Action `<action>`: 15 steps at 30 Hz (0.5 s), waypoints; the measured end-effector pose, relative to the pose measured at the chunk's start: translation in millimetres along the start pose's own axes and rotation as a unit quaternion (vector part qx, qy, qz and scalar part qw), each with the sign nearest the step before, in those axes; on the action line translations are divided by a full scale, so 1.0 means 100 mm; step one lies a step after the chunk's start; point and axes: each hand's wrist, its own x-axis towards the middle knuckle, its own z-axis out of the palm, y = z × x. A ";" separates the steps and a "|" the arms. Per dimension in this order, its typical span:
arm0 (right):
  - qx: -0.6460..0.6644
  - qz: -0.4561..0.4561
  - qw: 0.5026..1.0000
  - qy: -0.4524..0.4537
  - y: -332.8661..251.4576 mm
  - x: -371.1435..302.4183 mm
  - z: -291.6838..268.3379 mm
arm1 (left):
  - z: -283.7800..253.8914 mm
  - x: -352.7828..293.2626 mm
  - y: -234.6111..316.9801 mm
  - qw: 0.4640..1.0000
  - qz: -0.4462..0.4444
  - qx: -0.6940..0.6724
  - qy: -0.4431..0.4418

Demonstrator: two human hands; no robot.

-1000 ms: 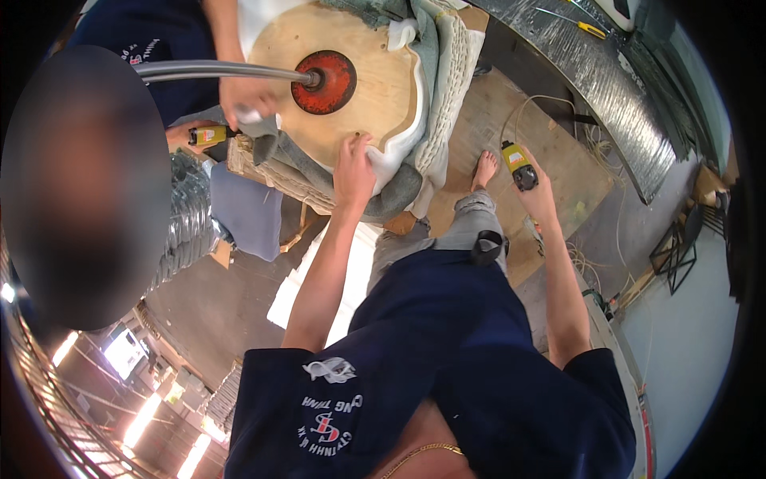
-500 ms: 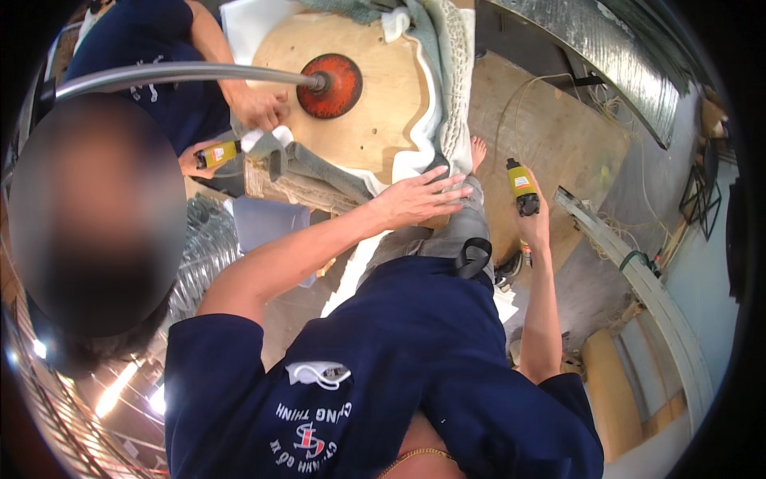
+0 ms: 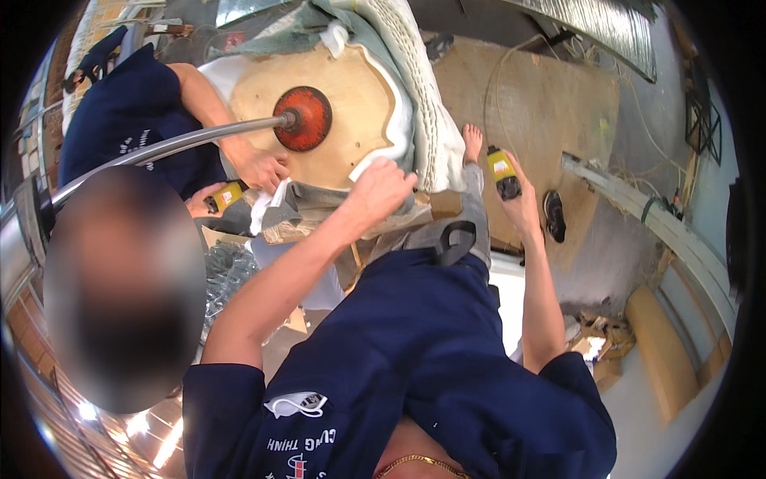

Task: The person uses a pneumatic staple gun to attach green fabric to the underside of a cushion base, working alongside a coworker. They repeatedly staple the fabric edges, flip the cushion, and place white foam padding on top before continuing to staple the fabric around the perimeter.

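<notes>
Two pairs of hands at a round, pale plywood panel [image 3: 363, 96]

A person in a navy T-shirt [image 3: 383, 335] stands at the plywood panel, which lies face up at the upper middle of the view, bordered by white padding [image 3: 335, 37], grey-green cloth [image 3: 379, 36] and a cream, ribbed knit cover [image 3: 427, 112]. The left hand [image 3: 375, 191] sits at the near edge, its fingers bent inward; whether they pinch any cloth cannot be told. Well apart, to the right, the right hand [image 3: 520, 195] grips a yellow-and-black handheld tool [image 3: 503, 172], fingers wrapped around its body, with a thin, pale hose [image 3: 489, 88] curving beyond it above a brown wooden floor sheet [image 3: 550, 104]. On the panel rests a scuffed red disc [image 3: 319, 120], from which a curved grey metal tube [image 3: 167, 148] reaches to the left. Across the work, a co-worker in navy [image 3: 120, 120] keeps one hand [image 3: 263, 169] at the panel's left edge, fingers curled, and in the other holds a second yellow-and-black tool [image 3: 225, 196]. The person's bare foot [image 3: 472, 142] shows just beside the knit cover, while a black shoe [image 3: 554, 215] lies near the right forearm
</notes>
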 end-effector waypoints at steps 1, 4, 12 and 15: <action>-0.006 0.003 1.000 0.000 -0.01 0.00 -0.01 | -0.01 -0.01 -0.02 1.000 0.002 -0.018 0.020; -0.017 0.039 0.999 -0.027 -0.16 0.04 -0.07 | -0.05 -0.04 -0.10 0.995 0.011 -0.036 0.097; 0.001 0.012 0.997 -0.072 -0.26 0.07 -0.03 | -0.29 0.08 -0.29 0.996 0.044 -0.045 -0.068; -0.002 -0.002 0.997 -0.081 -0.23 0.07 0.04 | -0.27 0.13 -0.28 0.991 0.045 -0.076 -0.098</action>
